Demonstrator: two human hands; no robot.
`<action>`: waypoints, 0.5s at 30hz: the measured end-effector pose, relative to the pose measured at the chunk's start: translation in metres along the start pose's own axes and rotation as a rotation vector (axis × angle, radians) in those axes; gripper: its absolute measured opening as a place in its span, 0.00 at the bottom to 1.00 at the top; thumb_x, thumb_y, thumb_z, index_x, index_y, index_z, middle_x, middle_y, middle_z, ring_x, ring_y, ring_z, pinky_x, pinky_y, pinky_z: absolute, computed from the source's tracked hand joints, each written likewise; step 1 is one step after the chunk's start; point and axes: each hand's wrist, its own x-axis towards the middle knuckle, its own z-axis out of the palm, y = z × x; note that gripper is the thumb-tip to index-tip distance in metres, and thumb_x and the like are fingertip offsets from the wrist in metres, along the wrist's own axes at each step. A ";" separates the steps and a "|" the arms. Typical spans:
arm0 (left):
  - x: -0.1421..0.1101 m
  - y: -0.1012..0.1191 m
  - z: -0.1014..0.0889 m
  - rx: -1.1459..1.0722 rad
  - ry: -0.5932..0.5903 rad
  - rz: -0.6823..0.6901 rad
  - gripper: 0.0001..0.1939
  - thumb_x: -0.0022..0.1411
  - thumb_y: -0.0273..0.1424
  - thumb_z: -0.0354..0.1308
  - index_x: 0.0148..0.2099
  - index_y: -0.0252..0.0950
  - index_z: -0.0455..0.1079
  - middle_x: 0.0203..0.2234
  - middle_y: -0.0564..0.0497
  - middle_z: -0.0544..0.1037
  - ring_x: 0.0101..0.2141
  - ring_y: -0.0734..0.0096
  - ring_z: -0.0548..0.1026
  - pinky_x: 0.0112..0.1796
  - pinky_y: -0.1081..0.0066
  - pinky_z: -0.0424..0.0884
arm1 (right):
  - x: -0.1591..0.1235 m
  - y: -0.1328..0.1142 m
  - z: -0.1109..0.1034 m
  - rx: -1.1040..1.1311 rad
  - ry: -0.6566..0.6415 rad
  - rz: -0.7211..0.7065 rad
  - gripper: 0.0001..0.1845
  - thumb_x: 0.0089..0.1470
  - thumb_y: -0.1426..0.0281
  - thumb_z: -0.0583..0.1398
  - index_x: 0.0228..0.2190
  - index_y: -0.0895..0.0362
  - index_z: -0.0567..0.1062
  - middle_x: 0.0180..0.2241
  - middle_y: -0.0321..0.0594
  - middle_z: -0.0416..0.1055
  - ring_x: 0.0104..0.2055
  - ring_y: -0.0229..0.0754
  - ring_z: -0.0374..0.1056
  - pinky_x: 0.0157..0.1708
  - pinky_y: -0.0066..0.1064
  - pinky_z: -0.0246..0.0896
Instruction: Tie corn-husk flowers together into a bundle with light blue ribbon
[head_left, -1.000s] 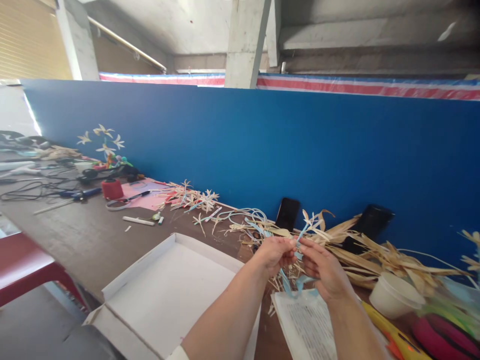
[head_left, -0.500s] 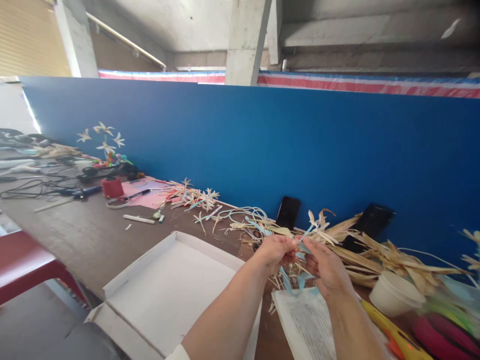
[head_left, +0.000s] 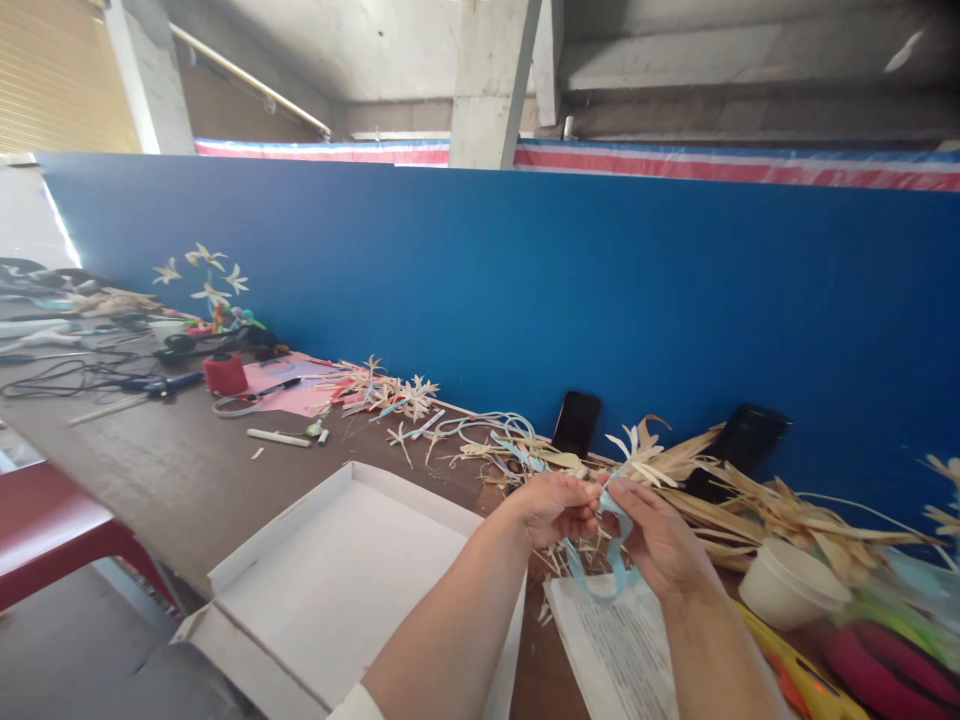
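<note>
My left hand and my right hand meet, fingertips pinched together on the thin stem of a handmade flower. Its pale, husk-like petals spread out above my right fingers. A light blue ribbon comes from between my fingers and hangs in a loop over a printed booklet. My left hand is closed on the stem; my right is closed where the ribbon meets it. Fingers cover the exact spot where ribbon and stem touch.
A shallow white box lies at left. Dried husks, a white cup and a yellow tool sit at right. Two phones lean on the blue partition, one a black phone. Finished flowers lie farther back.
The flower has turned, and its petals now face more upward and open. The blue ribbon now hangs as a wider loop below my right hand. Both hands stay in nearly the same place.
</note>
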 end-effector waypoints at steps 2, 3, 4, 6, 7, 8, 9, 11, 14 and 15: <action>-0.001 0.001 0.000 -0.024 -0.018 -0.007 0.11 0.46 0.29 0.66 0.26 0.28 0.67 0.18 0.54 0.68 0.19 0.83 0.65 0.25 0.78 0.67 | -0.001 -0.001 -0.001 -0.007 -0.018 -0.005 0.12 0.37 0.70 0.70 0.28 0.58 0.77 0.24 0.37 0.73 0.26 0.35 0.67 0.25 0.23 0.65; -0.001 0.001 0.000 -0.031 -0.022 -0.011 0.11 0.47 0.29 0.66 0.26 0.28 0.67 0.18 0.54 0.68 0.19 0.83 0.65 0.25 0.78 0.67 | -0.002 -0.001 0.000 -0.016 -0.029 -0.006 0.11 0.37 0.70 0.69 0.28 0.57 0.77 0.24 0.36 0.73 0.25 0.35 0.68 0.25 0.24 0.65; -0.001 0.001 0.000 -0.035 -0.024 -0.015 0.11 0.48 0.29 0.65 0.26 0.28 0.67 0.18 0.54 0.68 0.19 0.83 0.65 0.24 0.78 0.67 | -0.002 -0.001 0.000 -0.025 -0.036 -0.007 0.11 0.37 0.70 0.69 0.27 0.57 0.77 0.24 0.36 0.73 0.25 0.36 0.68 0.24 0.24 0.65; 0.000 0.001 -0.001 -0.036 -0.030 -0.025 0.10 0.48 0.29 0.65 0.26 0.28 0.67 0.18 0.54 0.68 0.18 0.83 0.65 0.24 0.78 0.67 | -0.003 -0.002 0.001 -0.041 -0.035 -0.018 0.11 0.37 0.69 0.70 0.26 0.57 0.76 0.23 0.35 0.72 0.24 0.36 0.67 0.24 0.25 0.65; 0.001 0.001 -0.001 -0.033 -0.029 -0.029 0.10 0.48 0.29 0.65 0.26 0.28 0.67 0.18 0.54 0.68 0.18 0.83 0.65 0.24 0.78 0.67 | -0.003 -0.002 0.002 -0.048 -0.029 -0.029 0.11 0.36 0.68 0.70 0.25 0.57 0.75 0.23 0.35 0.72 0.24 0.36 0.67 0.23 0.25 0.65; 0.001 0.000 -0.002 -0.025 -0.024 -0.028 0.10 0.48 0.29 0.65 0.26 0.28 0.67 0.18 0.54 0.68 0.19 0.83 0.65 0.24 0.77 0.67 | -0.003 -0.002 0.003 -0.055 -0.021 -0.039 0.12 0.36 0.68 0.70 0.25 0.57 0.75 0.23 0.35 0.72 0.23 0.36 0.67 0.24 0.25 0.64; 0.002 0.000 -0.003 -0.007 -0.016 -0.023 0.11 0.47 0.29 0.65 0.26 0.28 0.67 0.18 0.54 0.68 0.19 0.83 0.66 0.25 0.77 0.67 | -0.002 -0.002 0.003 -0.067 -0.011 -0.046 0.12 0.35 0.68 0.70 0.24 0.57 0.74 0.23 0.34 0.72 0.23 0.36 0.67 0.24 0.26 0.64; 0.003 -0.001 -0.004 0.060 0.027 0.010 0.13 0.45 0.32 0.67 0.26 0.29 0.68 0.19 0.54 0.69 0.20 0.82 0.66 0.26 0.76 0.68 | -0.001 -0.001 0.002 -0.108 0.015 -0.058 0.13 0.34 0.67 0.70 0.24 0.56 0.74 0.22 0.34 0.72 0.23 0.37 0.67 0.24 0.27 0.64; 0.003 -0.002 -0.003 0.179 0.129 0.093 0.17 0.40 0.37 0.68 0.27 0.29 0.69 0.21 0.53 0.70 0.22 0.80 0.67 0.29 0.74 0.68 | 0.004 0.004 -0.002 -0.236 0.078 -0.125 0.14 0.35 0.64 0.69 0.26 0.56 0.74 0.22 0.34 0.73 0.24 0.39 0.67 0.26 0.30 0.64; 0.004 -0.002 -0.002 0.210 0.168 0.116 0.19 0.39 0.39 0.69 0.27 0.30 0.69 0.21 0.53 0.70 0.22 0.80 0.67 0.29 0.74 0.67 | 0.006 0.005 -0.004 -0.301 0.102 -0.169 0.15 0.35 0.62 0.69 0.26 0.56 0.75 0.23 0.35 0.73 0.25 0.40 0.68 0.27 0.30 0.64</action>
